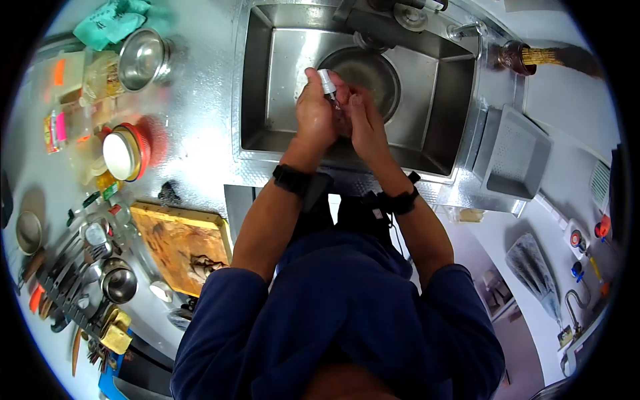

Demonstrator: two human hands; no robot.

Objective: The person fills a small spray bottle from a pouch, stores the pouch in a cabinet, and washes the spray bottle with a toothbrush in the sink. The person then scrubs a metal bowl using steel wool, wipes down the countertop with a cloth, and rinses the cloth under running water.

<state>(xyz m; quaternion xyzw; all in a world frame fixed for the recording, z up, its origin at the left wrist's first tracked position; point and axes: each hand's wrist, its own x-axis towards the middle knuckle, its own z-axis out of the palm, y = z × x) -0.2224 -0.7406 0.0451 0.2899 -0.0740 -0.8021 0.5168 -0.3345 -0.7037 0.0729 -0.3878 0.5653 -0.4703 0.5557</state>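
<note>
Sink side walls (453,100) leave room around left hand (315,115) gripping white-capped bottle (328,85).

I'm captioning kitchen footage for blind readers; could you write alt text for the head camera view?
A person's left hand holds a small white-capped item at a metal sink, with the right hand close beside it. To the picture's left are a metal bowl and a wooden cutting board; to its right, a grey basket.
</note>
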